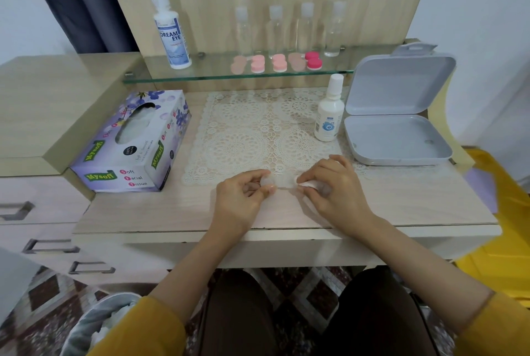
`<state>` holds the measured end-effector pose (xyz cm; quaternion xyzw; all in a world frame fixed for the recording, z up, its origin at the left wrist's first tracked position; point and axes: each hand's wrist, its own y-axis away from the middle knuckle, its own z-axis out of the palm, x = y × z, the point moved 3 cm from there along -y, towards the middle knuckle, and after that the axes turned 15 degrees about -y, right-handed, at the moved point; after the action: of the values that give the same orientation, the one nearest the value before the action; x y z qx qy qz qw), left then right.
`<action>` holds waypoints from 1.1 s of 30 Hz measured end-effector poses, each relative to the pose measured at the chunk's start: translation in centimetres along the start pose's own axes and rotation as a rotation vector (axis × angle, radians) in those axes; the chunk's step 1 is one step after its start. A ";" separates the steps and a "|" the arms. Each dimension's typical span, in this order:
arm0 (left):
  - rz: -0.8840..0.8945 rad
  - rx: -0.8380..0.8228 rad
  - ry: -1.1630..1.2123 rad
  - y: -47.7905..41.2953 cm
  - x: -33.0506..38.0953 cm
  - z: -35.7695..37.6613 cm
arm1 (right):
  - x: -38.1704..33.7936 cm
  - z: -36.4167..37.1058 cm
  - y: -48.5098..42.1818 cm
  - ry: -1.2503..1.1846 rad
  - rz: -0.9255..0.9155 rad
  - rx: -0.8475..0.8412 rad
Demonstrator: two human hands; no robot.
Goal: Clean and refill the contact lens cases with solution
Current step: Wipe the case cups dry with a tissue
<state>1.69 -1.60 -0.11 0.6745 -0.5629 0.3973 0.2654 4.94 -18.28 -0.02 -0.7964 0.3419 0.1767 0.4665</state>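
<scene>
A pale translucent contact lens case (279,182) lies at the front edge of the lace mat. My left hand (243,198) pinches its left well between thumb and fingers. My right hand (329,186) holds a small white wad of tissue (308,184) at the case's right well. A small white solution bottle (329,114) stands capped to the right of the mat. A taller Dream Eye solution bottle (171,31) stands on the glass shelf. Several pink and red lens cases (276,63) sit in a row on that shelf.
A Mysoft tissue box (132,143) lies left of the lace mat (258,132). An open grey plastic box (398,114) stands at the right. Several clear empty bottles (289,28) line the back of the glass shelf (200,76). A bin with crumpled tissue (97,324) sits on the floor at lower left.
</scene>
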 end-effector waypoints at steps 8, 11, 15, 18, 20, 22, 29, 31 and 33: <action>-0.121 0.028 0.193 -0.7 1.6 -1.4 | -1.5 -1.4 -0.4 -0.259 0.156 0.047; -0.169 -0.101 0.242 -0.9 2.3 -1.5 | -2.0 -1.4 -1.2 -0.299 0.153 0.003; -0.185 -0.231 0.281 -0.6 2.4 -1.3 | -2.2 -1.0 -2.2 -0.407 0.193 -0.092; -0.178 -0.255 0.314 -0.4 2.4 -1.2 | -2.3 -0.7 -2.3 -0.493 0.212 -0.063; -0.169 -0.285 0.356 -0.1 2.4 -1.1 | -2.3 -0.7 -2.1 -0.557 0.231 -0.024; -0.166 -0.300 0.379 0.2 2.3 -0.9 | -2.2 -0.7 -2.0 -0.590 0.242 0.000; -0.230 -0.167 0.431 0.4 2.2 -0.6 | -2.1 -0.5 -1.5 -0.507 0.219 -0.002; -0.223 -0.126 0.432 0.4 2.1 -0.4 | -2.2 -0.4 -1.4 -0.525 0.258 -0.006; -0.212 -0.088 0.426 0.4 1.9 -0.4 | -2.5 -0.5 -1.3 -0.539 0.300 0.012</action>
<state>1.30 -2.38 1.69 0.6185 -0.4369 0.4757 0.4475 4.12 -17.35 2.54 -0.6587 0.3208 0.4464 0.5138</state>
